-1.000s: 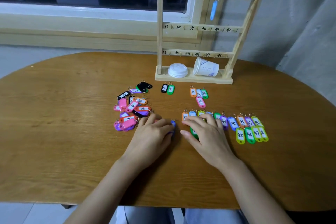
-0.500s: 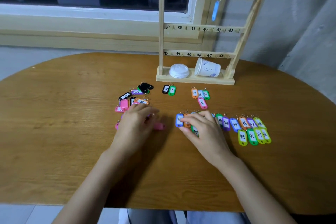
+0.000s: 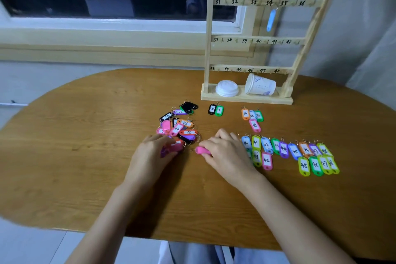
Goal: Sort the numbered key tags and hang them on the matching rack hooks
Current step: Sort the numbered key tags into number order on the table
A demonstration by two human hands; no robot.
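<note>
A wooden rack (image 3: 255,41) with hooks numbered 31 to 48 stands at the table's far side; one blue tag (image 3: 271,19) hangs near 34 and 35. An unsorted pile of coloured tags (image 3: 179,127) lies left of centre. My left hand (image 3: 152,156) rests at the pile's near edge, fingers curled over a pink and a purple tag. My right hand (image 3: 227,152) pinches a pink tag (image 3: 202,150) just right of the pile. A sorted row of tags (image 3: 289,149) numbered 40 to 48 lies to the right, with a second row (image 3: 317,165) below it.
A white lid (image 3: 226,88) and a tipped paper cup (image 3: 260,85) lie on the rack's base. A black and a green tag (image 3: 215,109) lie in front of it, and a small group numbered in the thirties (image 3: 252,116) to the right. The round wooden table (image 3: 85,156) ends near my body.
My right hand has moved left from the sorted row to the pink tag beside the pile and now pinches it. My left hand stays at the pile's near edge.
</note>
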